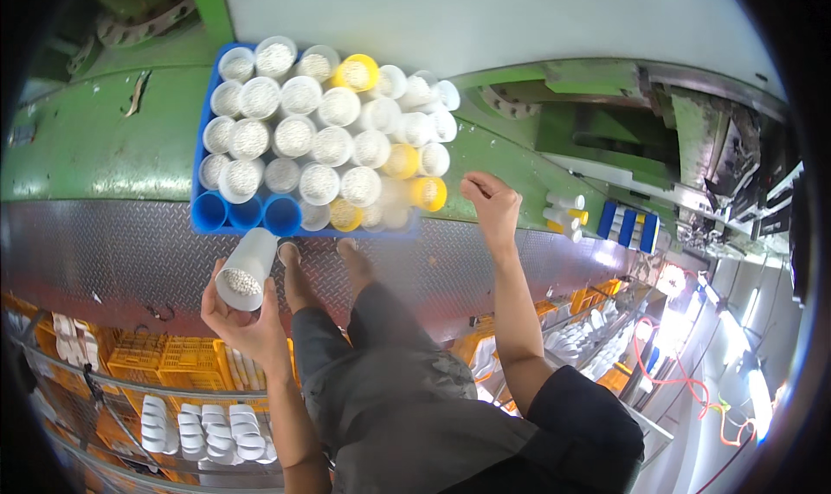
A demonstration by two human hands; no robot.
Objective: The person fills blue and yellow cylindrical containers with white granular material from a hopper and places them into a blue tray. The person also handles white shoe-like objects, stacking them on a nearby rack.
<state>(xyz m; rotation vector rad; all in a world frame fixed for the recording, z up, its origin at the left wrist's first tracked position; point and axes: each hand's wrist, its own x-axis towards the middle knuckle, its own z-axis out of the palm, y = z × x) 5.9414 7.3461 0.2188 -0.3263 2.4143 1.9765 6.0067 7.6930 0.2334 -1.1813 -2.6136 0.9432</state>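
Observation:
My left hand [245,308] is wrapped round a tall white cup [251,260], tilted so that its mouth, with white pellets inside, faces me. Just beyond it lies the near left corner of a blue tray [204,148], where three round blue openings [246,212] show. Rows of white cups [294,136] and a few yellow cups [428,193] stand in the tray, most with white pellets showing in them. To the right of the tray my right hand [493,206] is raised, its fingers curled together; whether they hold anything is hidden.
The tray rests on a green machine ledge [86,161] above a metal tread-plate floor [112,243]. Stacked white cups [221,429] and orange crates [186,360] line a rack at lower left. Farther right stand more cups [564,213] and a blue-and-white box [628,226].

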